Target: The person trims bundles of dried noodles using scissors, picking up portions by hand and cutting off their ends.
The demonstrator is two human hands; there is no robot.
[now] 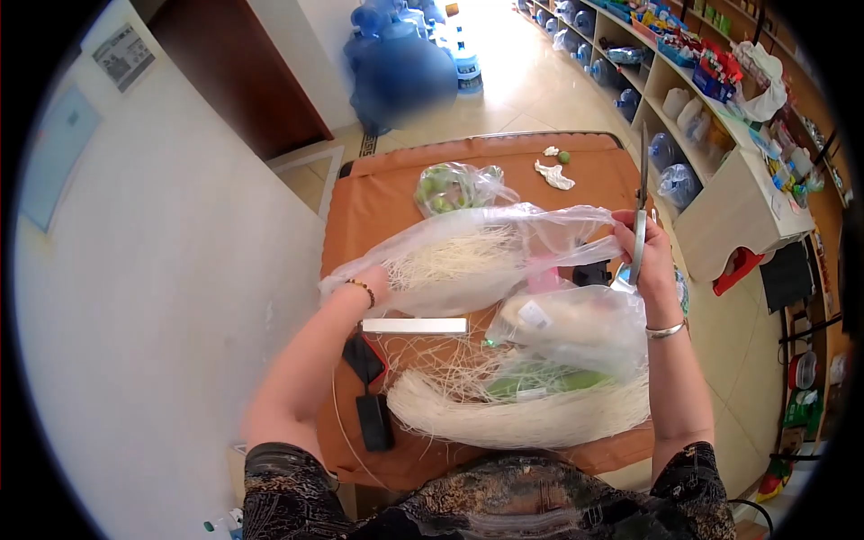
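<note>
A clear plastic bag point(567, 236) stretches across the table between my hands, with a bundle of dry, pale rice noodles point(450, 261) in it. My left hand point(373, 283) is closed at the bag's left end, against the noodles, its fingertips partly hidden. My right hand point(650, 252) grips a pair of scissors point(640, 236), blades pointing up and away, and pinches the bag's right end too. Nearer my body lies a long bundle of loose noodles point(504, 421). Between the two bundles sits another plastic bag point(576, 319) with pale contents and a white label.
Under everything is a brown padded table point(360, 202). On it lie a bag of green fruit point(457, 187), a crumpled tissue point(554, 175), a white box point(415, 326) and a black object with a cord point(374, 421). A wall point(180, 297) stands left; stocked shelves point(688, 135) stand right.
</note>
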